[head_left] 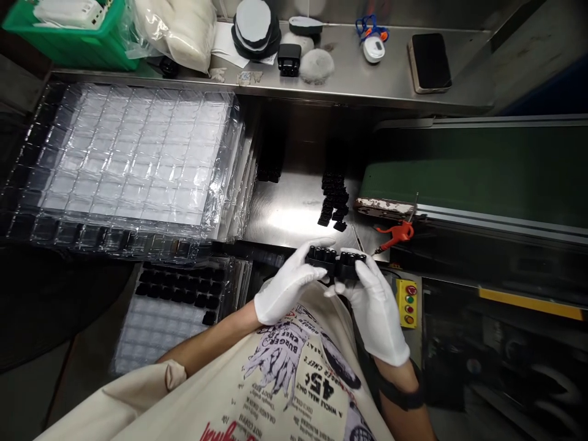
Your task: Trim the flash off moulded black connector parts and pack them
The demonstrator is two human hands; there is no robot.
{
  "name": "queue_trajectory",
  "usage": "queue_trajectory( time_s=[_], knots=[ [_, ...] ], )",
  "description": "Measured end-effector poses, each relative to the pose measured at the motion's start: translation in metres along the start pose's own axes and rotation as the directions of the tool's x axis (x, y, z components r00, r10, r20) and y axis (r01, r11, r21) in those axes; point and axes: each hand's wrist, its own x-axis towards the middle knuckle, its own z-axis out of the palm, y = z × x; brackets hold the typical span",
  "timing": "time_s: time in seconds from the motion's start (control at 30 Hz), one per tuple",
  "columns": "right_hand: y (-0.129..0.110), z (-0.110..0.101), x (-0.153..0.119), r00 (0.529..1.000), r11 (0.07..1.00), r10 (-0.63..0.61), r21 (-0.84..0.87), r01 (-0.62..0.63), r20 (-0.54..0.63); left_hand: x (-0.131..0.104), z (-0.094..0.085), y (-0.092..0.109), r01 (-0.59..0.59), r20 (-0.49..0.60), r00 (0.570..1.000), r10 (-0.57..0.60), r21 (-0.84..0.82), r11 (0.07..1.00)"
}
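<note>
In front of my chest, my left hand (294,278), in a white glove, grips a black plastic part (322,258) with short rounded posts along its top. A matching black plastic part (350,264) is between the fingers of my right hand (374,306), gloved in white too. The two parts sit side by side, nearly touching; I cannot tell whether they are joined. Just beyond my hands, several more black parts (333,199) lie in a cluster on the steel table (289,205). Another dark group (270,168) lies farther left.
Clear plastic trays (133,153) are stacked at left. A lower tray (165,324) holds rows of black parts. At right are a green conveyor belt (482,171), an orange air gun (399,234) and a yellow button box (408,304). The back shelf (395,79) carries a phone (430,61) and a green bin (82,43).
</note>
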Motion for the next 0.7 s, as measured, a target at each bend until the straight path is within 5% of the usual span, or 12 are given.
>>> queue_trajectory(
  time_s=[0.2,0.43,0.53,0.63,0.7],
  knots=[
    [0.002,0.001,0.002,1.000,1.000,-0.002,-0.003,0.002,0.007,0.004,0.006,0.001,-0.059,-0.080,0.994,0.077,0.209,0.976],
    [0.002,0.003,0.006,1.000,1.000,0.007,0.014,-0.007,0.002,0.008,0.008,0.001,-0.075,-0.020,0.997,0.078,0.112,0.991],
    [0.007,0.001,0.013,1.000,0.999,-0.001,-0.035,0.001,-0.013,0.013,0.006,0.001,-0.060,-0.049,0.996,0.071,0.197,0.979],
    [0.016,-0.009,0.025,0.995,0.994,-0.014,-0.107,0.003,-0.099,0.022,-0.018,-0.016,0.001,-0.049,0.999,0.010,0.235,0.972],
    [0.022,-0.023,0.034,0.985,0.985,-0.050,-0.170,0.021,-0.166,0.026,-0.054,-0.040,0.058,-0.124,0.991,-0.044,0.113,0.992]
  ],
)
